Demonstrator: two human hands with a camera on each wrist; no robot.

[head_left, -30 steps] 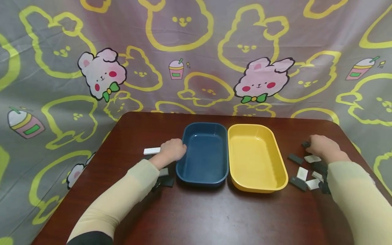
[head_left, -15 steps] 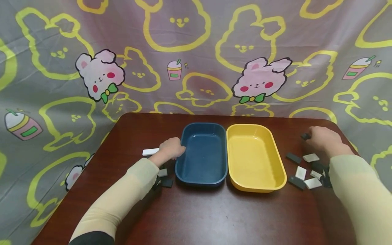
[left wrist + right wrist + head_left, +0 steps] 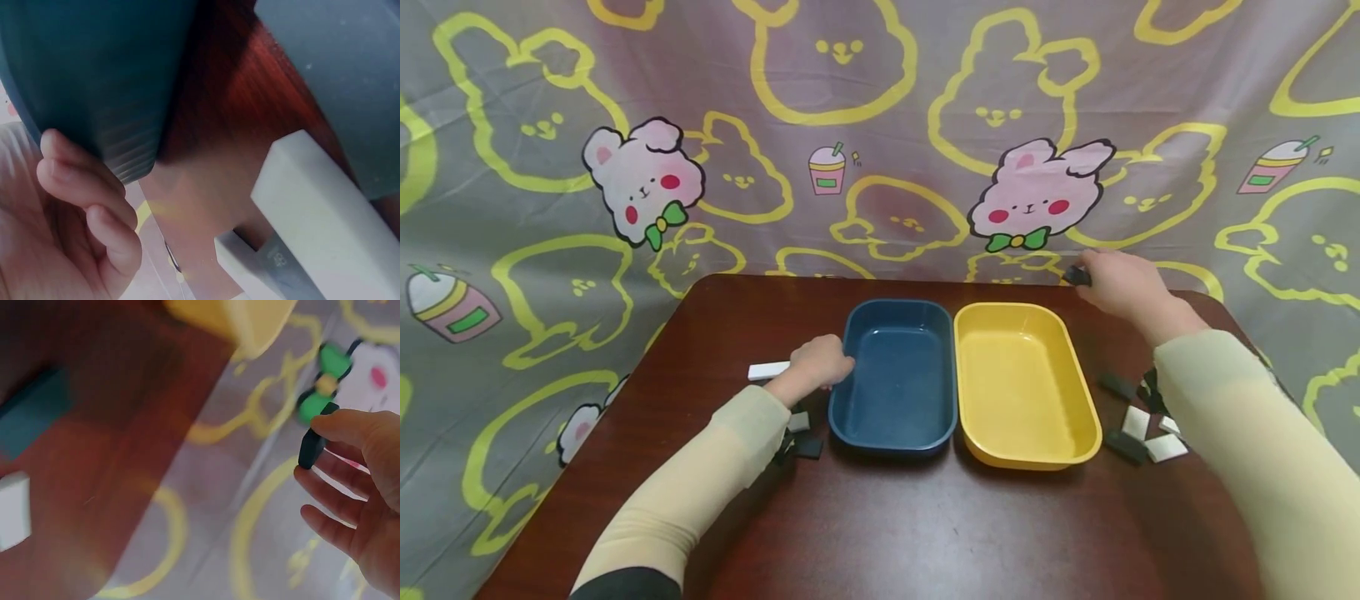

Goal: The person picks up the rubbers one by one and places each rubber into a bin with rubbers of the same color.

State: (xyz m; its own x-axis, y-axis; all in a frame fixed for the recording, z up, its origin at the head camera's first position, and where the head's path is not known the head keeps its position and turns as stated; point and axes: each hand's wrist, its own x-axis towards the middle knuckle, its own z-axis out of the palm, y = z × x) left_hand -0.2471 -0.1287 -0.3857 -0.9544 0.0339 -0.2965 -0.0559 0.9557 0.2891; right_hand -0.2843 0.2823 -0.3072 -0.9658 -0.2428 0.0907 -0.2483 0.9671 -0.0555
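blue tray (image 3: 898,379): 1 | yellow tray (image 3: 1026,387): 1 | table (image 3: 925,533): 1 | white blocks (image 3: 1137,423): 4+ | dark blocks (image 3: 1126,446): 5+

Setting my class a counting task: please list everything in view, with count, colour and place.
blue tray: 1, blue, mid-table
yellow tray: 1, yellow, right of blue tray
right blocks: at least 6, dark and white, right of yellow tray
left blocks: several, white, grey and dark, left of blue tray
held block: 1, dark, in right hand
table: 1, reddish brown, beneath
cloth: 1, grey-pink, behind table
left hand: 1, bare, at blue tray's left rim
right hand: 1, bare, pinching held block
sleeves: 2, cream, below hands
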